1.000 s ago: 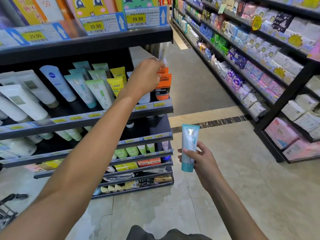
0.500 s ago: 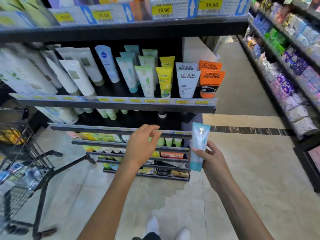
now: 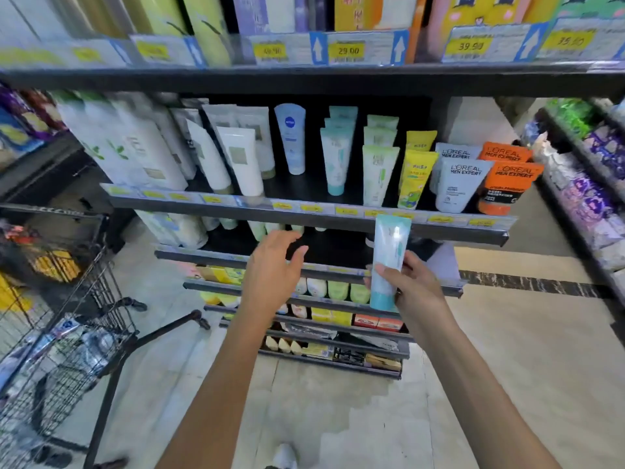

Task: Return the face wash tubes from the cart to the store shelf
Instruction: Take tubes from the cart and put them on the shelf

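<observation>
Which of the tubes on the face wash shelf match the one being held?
The teal-capped pale blue tubes, between the Nivea tube and the green ones, match the held tube in the right hand.

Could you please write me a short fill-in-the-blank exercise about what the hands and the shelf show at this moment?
1. The teal tube is held in the ___ hand.
2. The left hand holds ___.
3. The shopping cart stands on the person's ___ side.
4. The rightmost tubes on the shelf are coloured ___.

Missing words: right; nothing; left; orange

On the shelf (image 3: 304,214), a bare gap lies between the blue-capped white tube (image 3: 291,138) and the teal tubes (image 3: 336,160). Rightward, green (image 3: 378,174), yellow (image 3: 416,177), grey (image 3: 456,184) and orange tubes (image 3: 507,187) stand touching. The cart (image 3: 61,350) blocks the left floor.
</observation>
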A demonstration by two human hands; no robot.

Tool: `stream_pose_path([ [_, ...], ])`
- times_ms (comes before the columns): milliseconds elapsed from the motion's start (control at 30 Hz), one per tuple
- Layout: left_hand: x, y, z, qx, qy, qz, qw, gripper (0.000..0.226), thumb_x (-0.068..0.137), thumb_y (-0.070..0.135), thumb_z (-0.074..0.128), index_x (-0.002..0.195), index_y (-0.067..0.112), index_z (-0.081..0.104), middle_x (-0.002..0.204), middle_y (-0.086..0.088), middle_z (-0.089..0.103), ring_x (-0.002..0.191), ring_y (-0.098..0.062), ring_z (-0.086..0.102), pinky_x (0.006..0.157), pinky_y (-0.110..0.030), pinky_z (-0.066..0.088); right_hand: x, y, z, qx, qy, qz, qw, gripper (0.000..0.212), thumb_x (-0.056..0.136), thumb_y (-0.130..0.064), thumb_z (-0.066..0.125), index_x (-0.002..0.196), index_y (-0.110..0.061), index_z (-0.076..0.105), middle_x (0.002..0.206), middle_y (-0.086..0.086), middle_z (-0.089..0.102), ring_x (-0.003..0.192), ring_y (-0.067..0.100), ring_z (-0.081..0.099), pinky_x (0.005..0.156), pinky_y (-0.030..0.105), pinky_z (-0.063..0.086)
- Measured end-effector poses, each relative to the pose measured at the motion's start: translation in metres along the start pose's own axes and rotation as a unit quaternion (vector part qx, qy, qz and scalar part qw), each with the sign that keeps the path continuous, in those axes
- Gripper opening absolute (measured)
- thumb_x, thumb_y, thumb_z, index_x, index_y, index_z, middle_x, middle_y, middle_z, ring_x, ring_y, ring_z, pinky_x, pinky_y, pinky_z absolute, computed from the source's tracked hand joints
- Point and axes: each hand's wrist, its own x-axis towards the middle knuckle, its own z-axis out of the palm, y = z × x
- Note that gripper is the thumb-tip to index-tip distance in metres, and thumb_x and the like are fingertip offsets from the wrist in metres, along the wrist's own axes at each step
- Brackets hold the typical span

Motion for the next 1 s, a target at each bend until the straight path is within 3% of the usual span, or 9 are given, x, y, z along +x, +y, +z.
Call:
stream_pose_path([
  [133, 0.034, -0.035, -0.019, 0.030, 0.014, 0.074, 0.997, 0.036, 0.101, 0.027, 0.061, 0.133, 0.011, 0.062, 0.129, -0.003, 0.060, 0.121, -0.019, 0.052, 0.104, -0.034, 0.043, 0.007, -0.010, 0.054, -0.017, 0.005, -0.049, 0.999, 0.042, 0.090, -0.013, 0.077, 0.128, -0.019, 0.062, 0.117, 0.010, 0.074, 0.098, 0.032, 0.076, 0.087, 0.045, 0.060],
  [300, 0.078, -0.066, -0.023, 0.047, -0.012, 0.154, 0.987, 0.044, 0.101, 0.024, 0.060, 0.141, 0.008, 0.054, 0.138, -0.006, 0.054, 0.131, -0.022, 0.045, 0.113, -0.038, 0.040, 0.028, -0.026, 0.113, -0.027, 0.057, -0.112, 0.992, 0.038, 0.090, -0.010, 0.078, 0.124, -0.021, 0.065, 0.116, 0.006, 0.075, 0.102, 0.031, 0.075, 0.091, 0.043, 0.061],
  [400, 0.098, -0.073, -0.017, 0.071, -0.047, 0.199, 0.976, 0.051, 0.101, 0.024, 0.060, 0.147, 0.008, 0.048, 0.142, -0.008, 0.052, 0.134, -0.024, 0.044, 0.116, -0.039, 0.036, 0.044, -0.039, 0.138, -0.069, 0.101, -0.154, 0.980, 0.037, 0.087, -0.013, 0.081, 0.117, -0.028, 0.066, 0.116, -0.005, 0.076, 0.106, 0.013, 0.073, 0.089, 0.033, 0.059],
  [500, 0.111, -0.080, -0.006, 0.111, -0.085, 0.223, 0.965, 0.055, 0.099, 0.026, 0.062, 0.149, 0.009, 0.045, 0.142, -0.009, 0.053, 0.133, -0.028, 0.046, 0.116, -0.043, 0.035, 0.059, -0.051, 0.156, -0.124, 0.136, -0.194, 0.964, 0.041, 0.086, -0.016, 0.083, 0.122, -0.020, 0.066, 0.111, -0.010, 0.075, 0.098, -0.001, 0.072, 0.080, 0.020, 0.058],
  [667, 0.116, -0.091, 0.008, 0.139, -0.035, 0.257, 0.956, 0.049, 0.092, 0.023, 0.070, 0.136, 0.007, 0.057, 0.121, -0.008, 0.065, 0.112, -0.030, 0.059, 0.103, -0.043, 0.043, 0.091, -0.061, 0.167, -0.250, 0.210, -0.232, 0.916, 0.045, 0.083, -0.032, 0.084, 0.122, -0.021, 0.065, 0.111, -0.007, 0.074, 0.101, 0.009, 0.071, 0.088, 0.039, 0.061],
  [833, 0.117, -0.095, 0.015, 0.126, 0.006, 0.276, 0.953, 0.044, 0.089, 0.019, 0.073, 0.130, 0.007, 0.061, 0.113, -0.007, 0.067, 0.104, -0.029, 0.062, 0.098, -0.043, 0.047, 0.110, -0.067, 0.169, -0.282, 0.246, -0.248, 0.894, 0.043, 0.086, -0.026, 0.082, 0.123, -0.016, 0.063, 0.111, -0.003, 0.073, 0.101, 0.012, 0.070, 0.085, 0.033, 0.060],
  [1000, 0.116, -0.097, 0.016, 0.120, 0.016, 0.280, 0.952, 0.044, 0.089, 0.019, 0.075, 0.129, 0.007, 0.061, 0.112, -0.007, 0.067, 0.102, -0.028, 0.063, 0.097, -0.042, 0.047, 0.122, -0.057, 0.165, -0.341, 0.266, -0.207, 0.878, 0.043, 0.087, -0.026, 0.082, 0.123, -0.014, 0.062, 0.118, 0.003, 0.072, 0.109, 0.021, 0.068, 0.081, 0.028, 0.053],
])
